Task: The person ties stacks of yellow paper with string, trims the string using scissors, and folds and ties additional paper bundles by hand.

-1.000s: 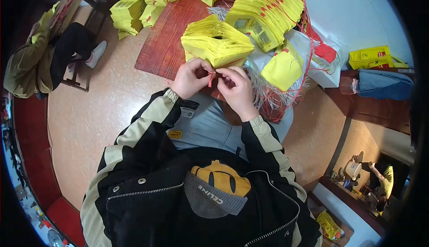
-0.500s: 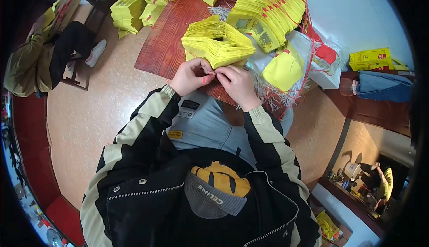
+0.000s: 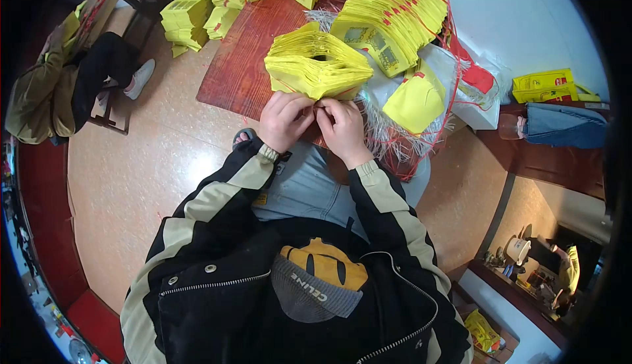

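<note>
We have both hands at the near edge of the red-brown table, and there, on this same edge, is the small yellow bundle of folded pieces. Our left hand and our right hand come close together at the near side of this bundle, with the fingers bent inward and the tips almost meeting. The fingers are not spread, but their tips are partly hidden, so we cannot tell what they pinch, or if they pinch. Toward the far right of the table we see a longer row of yellow folded pieces. At the table's right side are a single yellow piece and many pale strings. Beside the table's far left edge are yellow stacks, and well to the left of the table sits another person.
</note>
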{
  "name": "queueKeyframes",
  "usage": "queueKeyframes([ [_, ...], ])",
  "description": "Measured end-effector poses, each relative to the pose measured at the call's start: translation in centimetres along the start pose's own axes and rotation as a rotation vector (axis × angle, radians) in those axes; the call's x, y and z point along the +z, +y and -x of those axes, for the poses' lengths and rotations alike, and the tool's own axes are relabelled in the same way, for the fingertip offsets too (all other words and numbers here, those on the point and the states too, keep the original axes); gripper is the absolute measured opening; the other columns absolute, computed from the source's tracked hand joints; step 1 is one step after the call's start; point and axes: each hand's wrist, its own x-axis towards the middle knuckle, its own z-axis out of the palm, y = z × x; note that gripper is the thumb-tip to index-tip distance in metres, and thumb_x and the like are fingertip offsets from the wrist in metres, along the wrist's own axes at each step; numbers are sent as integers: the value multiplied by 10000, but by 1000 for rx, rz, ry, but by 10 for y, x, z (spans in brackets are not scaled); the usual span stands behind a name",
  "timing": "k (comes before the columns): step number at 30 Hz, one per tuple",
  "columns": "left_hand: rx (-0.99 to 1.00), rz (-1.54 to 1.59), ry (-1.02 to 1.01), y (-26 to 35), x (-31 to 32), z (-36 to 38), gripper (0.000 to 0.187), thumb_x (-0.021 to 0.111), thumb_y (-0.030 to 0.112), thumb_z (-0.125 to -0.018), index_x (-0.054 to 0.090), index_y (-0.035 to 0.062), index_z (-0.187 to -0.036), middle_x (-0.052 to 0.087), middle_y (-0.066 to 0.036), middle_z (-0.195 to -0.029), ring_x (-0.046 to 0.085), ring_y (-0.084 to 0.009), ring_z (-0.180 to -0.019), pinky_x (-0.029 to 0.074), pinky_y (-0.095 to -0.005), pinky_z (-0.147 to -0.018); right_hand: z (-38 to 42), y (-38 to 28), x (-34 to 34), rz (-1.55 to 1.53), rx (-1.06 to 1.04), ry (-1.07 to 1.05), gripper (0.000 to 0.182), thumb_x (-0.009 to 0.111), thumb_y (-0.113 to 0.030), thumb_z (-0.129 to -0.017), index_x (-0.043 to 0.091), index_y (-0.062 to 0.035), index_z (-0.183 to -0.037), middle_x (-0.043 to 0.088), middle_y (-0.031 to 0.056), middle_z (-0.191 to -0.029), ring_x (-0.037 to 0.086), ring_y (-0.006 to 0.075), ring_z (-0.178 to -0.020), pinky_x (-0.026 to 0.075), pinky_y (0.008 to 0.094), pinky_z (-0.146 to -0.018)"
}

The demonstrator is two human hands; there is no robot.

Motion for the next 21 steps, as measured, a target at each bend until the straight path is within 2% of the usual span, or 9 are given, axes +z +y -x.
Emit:
queueKeyframes([
  [2, 28, -57, -1, -1, 1, 2, 285, 849, 14, -771, 717, 79, -1016, 723, -63, -925, 676, -278, -825, 554, -374, -753, 2, -2, 4, -39, 61, 50, 102, 758, -111, -920, 724, -66, -1005, 713, 81, -814, 664, 306, -765, 513, 427, -736],
  [7, -300, -56, 55, 8, 9, 5, 209, 814, 18, -836, 717, 44, -1019, 707, -111, -918, 672, -325, -843, 544, -380, -752, 8, -3, 9, -87, 162, 66, 113, 779, -123, -930, 742, -64, -1020, 714, 73, -823, 656, 271, -768, 524, 403, -734],
  [8, -397, 17, 55, 11, 8, 6, 148, 793, 16, -900, 714, 13, -1025, 719, -95, -916, 698, -246, -855, 553, -330, -771, 9, -2, 12, -104, 182, 91, 117, 784, -123, -932, 744, -60, -1023, 713, 72, -827, 655, 261, -768, 527, 393, -736],
  [9, -397, 14, 56, 11, 9, 9, 148, 793, 16, -900, 714, 13, -1025, 719, -95, -916, 698, -246, -855, 553, -330, -771, 9, -3, 12, -107, 180, 90, 117, 784, -123, -932, 744, -60, -1023, 713, 72, -827, 655, 261, -768, 527, 393, -736],
  [11, -801, 533, 138, 10, 14, 15, 129, 782, 31, -948, 713, -11, -1049, 742, -62, -954, 708, -129, -889, 558, -269, -788, 10, -3, 11, -111, 234, 57, 127, 788, -110, -945, 744, -36, -1039, 732, 72, -858, 678, 215, -794, 543, 355, -760],
  [14, -779, 713, 196, 5, 16, 18, 153, 775, 43, -971, 713, -26, -1092, 753, -54, -980, 692, -68, -902, 562, -234, -804, 13, -5, 17, -296, 341, 116, 118, 783, -152, -932, 762, -76, -1020, 714, 58, -809, 631, 257, -736, 510, 394, -732],
  [18, -803, 619, 129, 7, 12, 21, 157, 780, 30, -957, 727, -32, -1091, 766, -64, -987, 705, -84, -891, 569, -241, -806, 17, -1, 22, -409, 374, 126, 127, 785, -140, -931, 764, -68, -1033, 724, 60, -825, 632, 238, -743, 511, 369, -715],
  [20, -760, 453, 42, 7, 10, 20, 143, 782, 30, -949, 749, -29, -1075, 773, -60, -983, 712, -94, -913, 572, -252, -828, 20, 2, 20, -349, 316, 57, 148, 770, -70, -966, 737, 1, -1091, 749, 50, -911, 685, 118, -829, 551, 281, -782],
  [21, -760, 454, 42, 7, 11, 21, 143, 782, 30, -949, 749, -29, -1075, 773, -60, -983, 712, -94, -913, 572, -252, -828, 19, 0, 16, -348, 315, 57, 148, 770, -70, -966, 737, 1, -1091, 749, 50, -911, 685, 118, -829, 551, 281, -782],
])
